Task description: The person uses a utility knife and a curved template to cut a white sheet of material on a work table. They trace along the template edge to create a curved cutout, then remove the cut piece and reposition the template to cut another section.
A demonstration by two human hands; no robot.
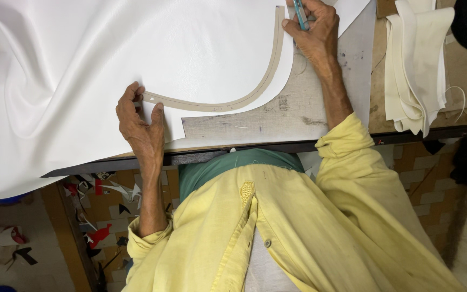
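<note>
Yellow shirt (298, 232) fills the bottom of the head view, closest to the lens, with both sleeves pushed up the forearms. Left hand (141, 127) lies flat near the tabletop's (320, 108) front edge, fingers (128, 100) spread and slightly curled, pressing down on the white sheet (109, 54) and on the pointed end of the template (233, 100). Nothing is gripped in that hand; it only pins. That template is a thin tan curved strip that runs from beside the left thumb, sweeps right, then bends up along the sheet's cut edge toward the right hand (312, 32). Right-hand fingers are closed around a blue pen (300, 13), its tip hidden at the strip's upper end. White sheet drapes off the tabletop to the left in soft folds. Cream strips (412, 65) lie stacked at the tabletop's right side, well apart from both hands. Scraps (98, 189) litter the floor below.
</note>
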